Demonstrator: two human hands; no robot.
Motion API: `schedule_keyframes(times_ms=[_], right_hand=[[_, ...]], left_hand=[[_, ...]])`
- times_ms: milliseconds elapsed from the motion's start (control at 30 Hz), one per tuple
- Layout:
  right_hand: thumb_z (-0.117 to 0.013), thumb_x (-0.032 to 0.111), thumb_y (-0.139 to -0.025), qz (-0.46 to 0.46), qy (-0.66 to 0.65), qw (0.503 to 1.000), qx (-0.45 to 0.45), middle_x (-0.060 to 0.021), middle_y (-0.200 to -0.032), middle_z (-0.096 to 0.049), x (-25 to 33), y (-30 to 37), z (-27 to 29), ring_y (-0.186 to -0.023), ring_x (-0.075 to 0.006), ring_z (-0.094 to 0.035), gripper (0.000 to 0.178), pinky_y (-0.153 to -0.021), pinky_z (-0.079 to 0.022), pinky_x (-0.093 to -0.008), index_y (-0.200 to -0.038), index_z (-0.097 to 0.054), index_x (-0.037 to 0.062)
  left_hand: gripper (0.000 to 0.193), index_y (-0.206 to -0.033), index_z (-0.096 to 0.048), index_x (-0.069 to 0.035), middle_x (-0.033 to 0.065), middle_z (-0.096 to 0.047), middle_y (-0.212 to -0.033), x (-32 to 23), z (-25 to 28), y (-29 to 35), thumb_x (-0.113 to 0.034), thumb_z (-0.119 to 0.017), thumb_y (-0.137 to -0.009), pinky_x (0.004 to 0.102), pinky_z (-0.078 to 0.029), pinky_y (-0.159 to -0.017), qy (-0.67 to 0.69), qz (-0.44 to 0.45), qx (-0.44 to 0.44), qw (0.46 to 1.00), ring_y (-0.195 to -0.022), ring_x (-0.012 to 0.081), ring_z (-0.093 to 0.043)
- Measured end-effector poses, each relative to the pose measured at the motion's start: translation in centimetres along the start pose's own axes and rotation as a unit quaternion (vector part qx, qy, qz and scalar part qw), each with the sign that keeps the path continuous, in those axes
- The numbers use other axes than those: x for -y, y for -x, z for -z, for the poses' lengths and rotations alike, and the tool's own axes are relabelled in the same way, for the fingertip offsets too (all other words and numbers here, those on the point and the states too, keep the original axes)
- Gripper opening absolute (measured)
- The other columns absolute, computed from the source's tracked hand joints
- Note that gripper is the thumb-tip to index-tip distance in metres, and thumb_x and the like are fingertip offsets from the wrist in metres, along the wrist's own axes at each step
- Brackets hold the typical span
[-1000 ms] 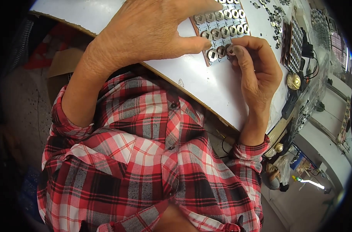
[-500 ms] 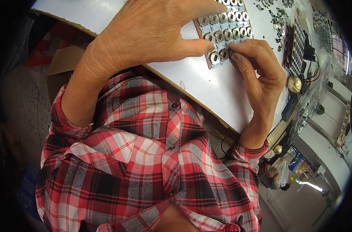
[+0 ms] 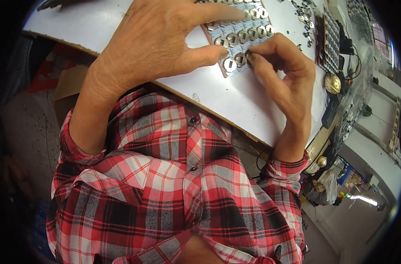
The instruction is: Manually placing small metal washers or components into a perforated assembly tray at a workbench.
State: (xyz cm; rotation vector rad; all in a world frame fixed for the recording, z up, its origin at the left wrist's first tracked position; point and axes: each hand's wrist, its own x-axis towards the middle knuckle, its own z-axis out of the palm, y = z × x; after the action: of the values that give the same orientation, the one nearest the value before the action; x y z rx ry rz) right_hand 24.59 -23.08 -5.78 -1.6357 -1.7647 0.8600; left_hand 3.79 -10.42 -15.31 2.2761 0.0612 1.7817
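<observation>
A light blue panel point(image 3: 236, 49) with brown edges lies on the white tabletop, carrying rows of round silver metal parts point(image 3: 232, 40), each with a dark slot in its middle. My left hand point(image 3: 154, 48) reaches over the panel's left side, thumb and fingers apart and nothing between them. At the panel's nearest row, the thumb and index finger of my right hand point(image 3: 290, 66) pinch a small round metal part point(image 3: 248, 56). My fingertips mostly cover that part, and whether it is seated on the panel I cannot tell. My left hand hides some of the panel's far rows.
Small dark and silver pieces point(image 3: 307, 22) are scattered beyond the panel to the right. Another panel with rows of parts point(image 3: 328, 42) stands near the right edge, beside cables and a gold-coloured round object point(image 3: 332, 82). The table's front edge point(image 3: 183, 97) runs just before my body.
The panel and both hands appear shifted a little to the left in the picture. My right hand keeps its pinch at the nearest row, and my left hand stays spread.
</observation>
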Motion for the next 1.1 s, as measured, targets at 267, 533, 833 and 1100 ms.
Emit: schedule_keyframes(times_ms=[267,533,833,1100], right_hand=[[-0.075,0.006,-0.093,0.004,0.022,0.983,-0.183,-0.0005,-0.092,-0.074,-2.8,0.2,2.8,-0.082,-0.0061,-0.066,0.021,-0.070,-0.049,-0.0209,-0.114,-0.077,0.0036],[-0.073,0.010,-0.092,-0.093,0.123,0.977,-0.150,0.0026,-0.082,-0.068,-4.9,0.4,5.8,-0.072,-0.0052,-0.057,0.016,-0.065,-0.044,-0.0216,-0.105,-0.077,0.0019],[-0.073,0.009,-0.094,-0.067,0.019,0.977,-0.203,0.0023,-0.081,-0.069,-4.8,-0.6,4.4,-0.070,-0.0049,-0.059,0.013,-0.063,-0.045,-0.0202,-0.104,-0.076,0.0013],[-0.069,0.009,-0.097,-0.021,0.103,0.982,-0.157,0.0016,-0.079,-0.064,-3.9,-4.4,4.6,-0.071,-0.0063,-0.057,0.023,-0.063,-0.046,-0.0226,-0.119,-0.074,0.0056]], left_hand=[[0.055,-0.127,-0.073,-0.014,0.0196,-0.060,-0.136,1.7,-2.1,0.1,-0.033,-0.082,-0.076,0.0492,-0.039,-0.107,0.122,-0.060,-0.108,0.985,-0.127,0.0360,-0.053],[0.055,-0.127,-0.072,-0.012,0.0202,-0.059,-0.135,1.8,-2.2,-0.1,-0.030,-0.081,-0.075,0.0498,-0.038,-0.108,0.150,-0.064,-0.119,0.979,-0.127,0.0365,-0.052],[0.054,-0.127,-0.073,-0.013,0.0154,-0.060,-0.139,-3.6,2.2,-3.6,-0.023,-0.079,-0.074,0.0481,-0.038,-0.110,-0.068,0.105,0.143,0.982,-0.132,0.0352,-0.052],[0.054,-0.124,-0.075,-0.014,0.0132,-0.060,-0.144,-5.4,3.7,-5.1,-0.019,-0.076,-0.070,0.0475,-0.036,-0.114,-0.177,0.222,0.296,0.912,-0.136,0.0344,-0.050]])
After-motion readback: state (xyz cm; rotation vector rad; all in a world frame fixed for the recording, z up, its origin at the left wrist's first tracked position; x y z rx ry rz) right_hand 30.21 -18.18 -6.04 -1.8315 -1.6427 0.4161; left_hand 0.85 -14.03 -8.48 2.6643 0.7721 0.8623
